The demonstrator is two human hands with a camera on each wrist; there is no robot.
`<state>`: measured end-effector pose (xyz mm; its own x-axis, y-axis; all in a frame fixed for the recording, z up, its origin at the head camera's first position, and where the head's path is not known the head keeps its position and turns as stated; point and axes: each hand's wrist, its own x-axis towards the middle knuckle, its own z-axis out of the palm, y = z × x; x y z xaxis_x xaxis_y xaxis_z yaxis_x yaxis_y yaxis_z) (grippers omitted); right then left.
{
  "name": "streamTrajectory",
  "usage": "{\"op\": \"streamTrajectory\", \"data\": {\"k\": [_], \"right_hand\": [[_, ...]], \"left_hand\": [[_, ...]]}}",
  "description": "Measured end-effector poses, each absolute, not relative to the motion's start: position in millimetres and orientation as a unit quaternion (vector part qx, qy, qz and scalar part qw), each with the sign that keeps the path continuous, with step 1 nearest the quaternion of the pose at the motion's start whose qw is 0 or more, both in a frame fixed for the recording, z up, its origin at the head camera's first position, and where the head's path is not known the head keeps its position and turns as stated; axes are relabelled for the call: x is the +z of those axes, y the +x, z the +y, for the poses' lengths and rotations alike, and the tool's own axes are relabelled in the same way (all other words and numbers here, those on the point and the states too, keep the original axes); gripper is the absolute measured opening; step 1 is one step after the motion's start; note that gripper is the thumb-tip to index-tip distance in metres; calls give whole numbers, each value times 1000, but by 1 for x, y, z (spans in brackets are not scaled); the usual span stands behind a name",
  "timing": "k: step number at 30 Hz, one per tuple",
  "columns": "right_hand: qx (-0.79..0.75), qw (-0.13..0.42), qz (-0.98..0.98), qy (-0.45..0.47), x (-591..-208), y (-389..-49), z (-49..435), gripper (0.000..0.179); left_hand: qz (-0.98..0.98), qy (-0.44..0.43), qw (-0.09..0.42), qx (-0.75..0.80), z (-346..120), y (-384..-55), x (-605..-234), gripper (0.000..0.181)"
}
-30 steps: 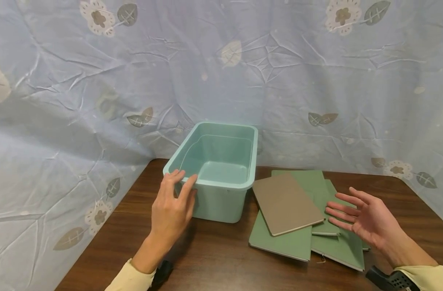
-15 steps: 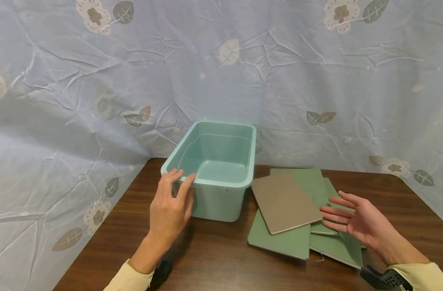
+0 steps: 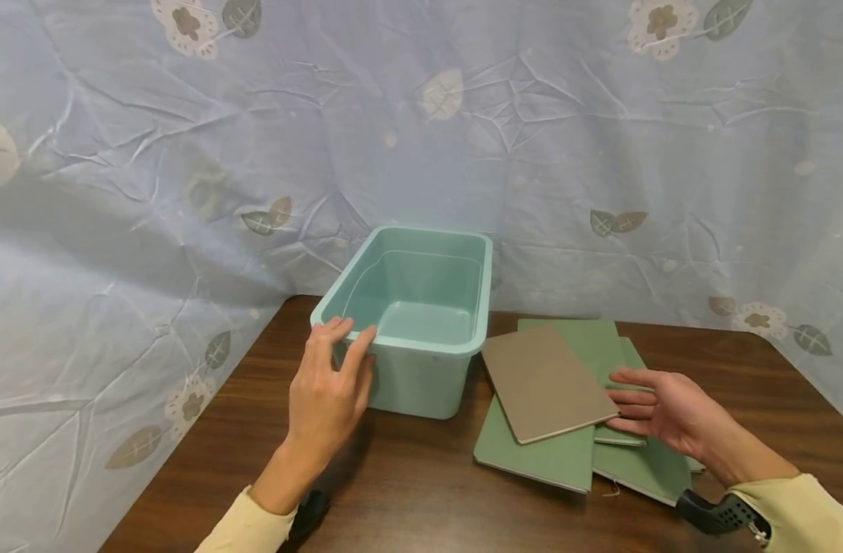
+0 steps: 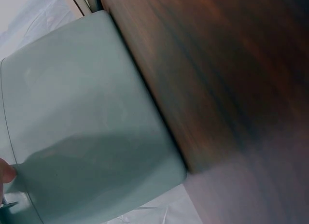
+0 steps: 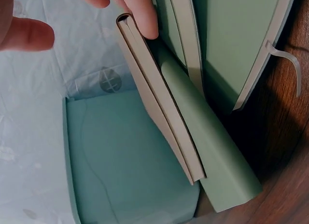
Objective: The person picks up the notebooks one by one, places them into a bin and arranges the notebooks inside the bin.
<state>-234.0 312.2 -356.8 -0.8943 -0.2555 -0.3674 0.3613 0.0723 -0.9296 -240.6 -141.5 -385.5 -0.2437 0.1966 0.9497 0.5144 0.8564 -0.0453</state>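
Note:
At the near left corner of a teal plastic bin (image 3: 421, 384), my left hand (image 3: 327, 392) grips the rim with bent fingers. One of its fingertips (image 4: 7, 172) shows against the bin's wall in the left wrist view. A brown notebook (image 3: 545, 384) lies on top of several green notebooks (image 3: 532, 465), right of the bin. My right hand (image 3: 677, 411) is beside this pile, palm turned inward, with its fingertips right at the brown notebook's right corner. In the right wrist view a finger (image 5: 145, 16) overlaps that corner, while the thumb (image 5: 31, 35) stands apart.
The bin and notebooks are on a dark wooden table (image 3: 407, 491). Behind and to the left hangs a pale blue curtain (image 3: 393, 115) with flowers and leaves. A ribbon (image 5: 289, 60) dangles from one green notebook.
My right hand has moved left and slightly down, bringing its fingers to the brown notebook's corner. The left hand keeps its place on the bin's rim.

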Motion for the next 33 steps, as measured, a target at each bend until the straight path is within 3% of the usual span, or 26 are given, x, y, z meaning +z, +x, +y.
{"op": "streamTrajectory", "data": {"k": [8, 24, 33], "right_hand": [[-621, 204, 756, 26, -354, -237, 299, 68], [-535, 153, 830, 40, -358, -240, 280, 74], [-528, 166, 831, 44, -355, -244, 280, 70]], "left_hand": [[-776, -226, 572, -139, -142, -241, -384, 43], [-776, -226, 572, -139, -142, -240, -385, 42], [-776, -231, 570, -138, -140, -241, -387, 41]]}}
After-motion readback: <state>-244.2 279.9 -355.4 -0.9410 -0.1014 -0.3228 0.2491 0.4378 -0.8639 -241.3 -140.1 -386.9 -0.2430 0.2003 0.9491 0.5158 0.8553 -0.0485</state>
